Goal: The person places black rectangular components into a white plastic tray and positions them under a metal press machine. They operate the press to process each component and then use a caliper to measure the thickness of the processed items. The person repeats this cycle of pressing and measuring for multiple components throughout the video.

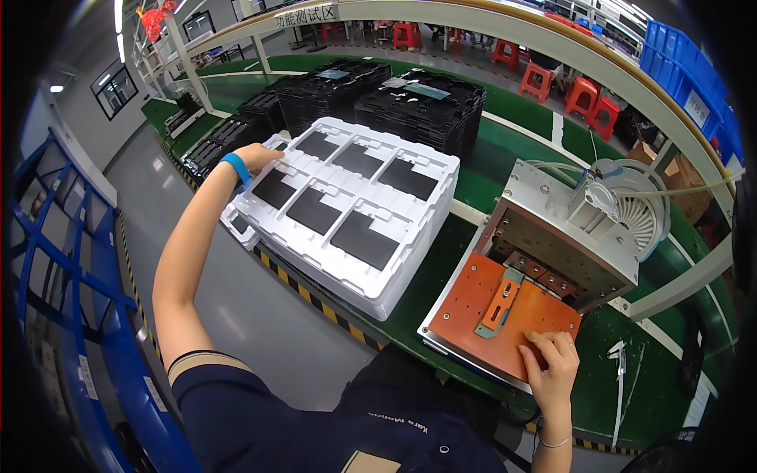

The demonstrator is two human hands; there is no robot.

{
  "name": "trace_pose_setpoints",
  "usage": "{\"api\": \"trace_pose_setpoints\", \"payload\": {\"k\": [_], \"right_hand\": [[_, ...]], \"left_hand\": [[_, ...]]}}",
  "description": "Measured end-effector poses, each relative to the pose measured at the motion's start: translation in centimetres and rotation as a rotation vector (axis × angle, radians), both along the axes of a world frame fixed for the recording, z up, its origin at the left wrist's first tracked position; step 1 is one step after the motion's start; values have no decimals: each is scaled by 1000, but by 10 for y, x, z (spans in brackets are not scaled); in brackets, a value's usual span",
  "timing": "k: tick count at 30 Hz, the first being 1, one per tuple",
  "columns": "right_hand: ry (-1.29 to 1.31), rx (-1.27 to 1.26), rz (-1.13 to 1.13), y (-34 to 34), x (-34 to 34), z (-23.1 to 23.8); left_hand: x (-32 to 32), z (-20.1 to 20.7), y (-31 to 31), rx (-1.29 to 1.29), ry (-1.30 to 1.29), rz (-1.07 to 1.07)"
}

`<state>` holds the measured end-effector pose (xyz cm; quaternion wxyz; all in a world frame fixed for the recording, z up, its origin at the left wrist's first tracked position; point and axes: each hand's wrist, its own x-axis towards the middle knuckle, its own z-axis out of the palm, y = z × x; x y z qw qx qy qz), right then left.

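My left hand [254, 160], a blue band at its wrist, is at the left rim of a white plastic tray [325, 175]. Its fingers are drawn together there; what they grip, if anything, is hidden. The tray tops a stack, and flat dark grey pieces [367, 240] lie in its compartments. My right hand [553, 364] rests over the front right of an orange base plate [461, 315], fingers bent, thumb apart, nothing visible between them. On this plate sits a narrow teal and orange fixture [500, 303], beneath the front of a metal press [564, 229].
Stacks of black trays [426, 110] stand behind the white ones on the green bench. Calipers [619, 370] lie right of the press. A round fan-like part [635, 209] and hoses sit behind it. Blue bins [686, 87] are at the upper right, a blue rack [71, 315] at the left.
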<state>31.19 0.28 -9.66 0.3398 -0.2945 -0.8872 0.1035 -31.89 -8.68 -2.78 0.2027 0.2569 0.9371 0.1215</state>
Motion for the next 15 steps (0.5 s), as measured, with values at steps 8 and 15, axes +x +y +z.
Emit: {"api": "trace_pose_setpoints", "payload": {"k": [8, 15], "right_hand": [[24, -60, -47, -2, 4, -3], [45, -89, -68, 1, 2, -4]], "left_hand": [[4, 33, 21, 495, -557, 89], [-23, 15, 25, 644, -601, -63]]}}
